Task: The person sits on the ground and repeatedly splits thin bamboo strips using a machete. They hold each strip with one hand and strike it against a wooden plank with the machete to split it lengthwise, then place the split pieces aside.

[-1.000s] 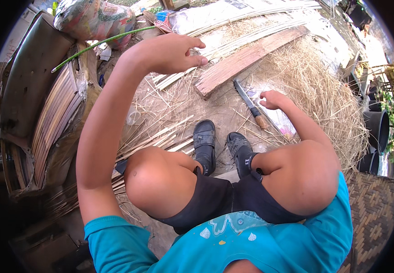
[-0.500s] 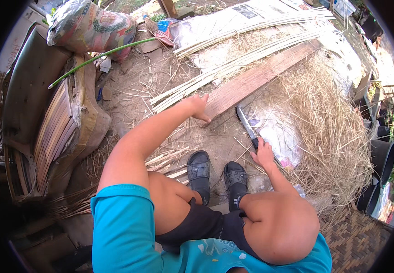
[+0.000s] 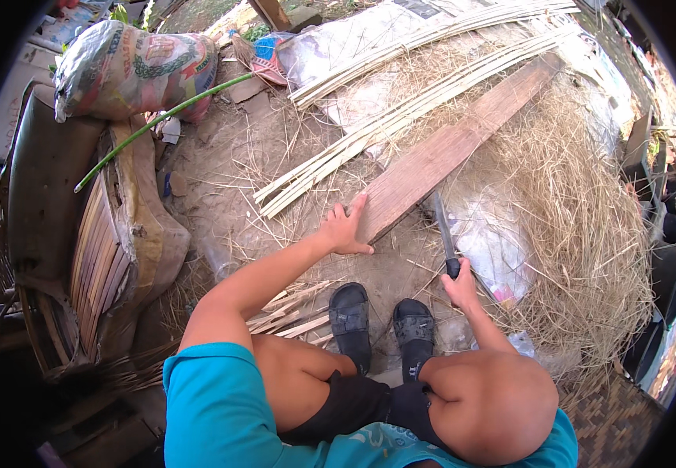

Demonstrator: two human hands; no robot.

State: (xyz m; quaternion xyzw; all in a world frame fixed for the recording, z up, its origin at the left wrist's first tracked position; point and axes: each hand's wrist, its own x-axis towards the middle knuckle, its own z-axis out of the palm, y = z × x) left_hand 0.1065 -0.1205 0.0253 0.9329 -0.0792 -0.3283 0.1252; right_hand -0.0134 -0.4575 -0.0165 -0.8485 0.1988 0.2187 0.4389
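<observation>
My left hand (image 3: 343,230) rests against the near end of a long reddish-brown wooden plank (image 3: 439,152). Its fingers are spread, with the thumb by the plank's near corner. A knife (image 3: 443,226) with a long blade and black handle is in my right hand (image 3: 461,285), whose fingers are closed round the handle. The blade points away from me, its tip by the plank's right edge. Left of the plank lie long pale split strips (image 3: 400,117), roughly alongside it.
Dry straw-like shavings (image 3: 580,242) are heaped on the right. A green stalk (image 3: 159,125) leans near a stuffed sack (image 3: 139,70) and a worn seat-like piece (image 3: 139,226) at the left. Short strips (image 3: 295,312) lie beside my sandals (image 3: 350,316).
My left hand has come down onto the plank's near end. My right hand has shifted slightly, turning the knife so its tip is nearer the plank. The whole view has shifted a little.
</observation>
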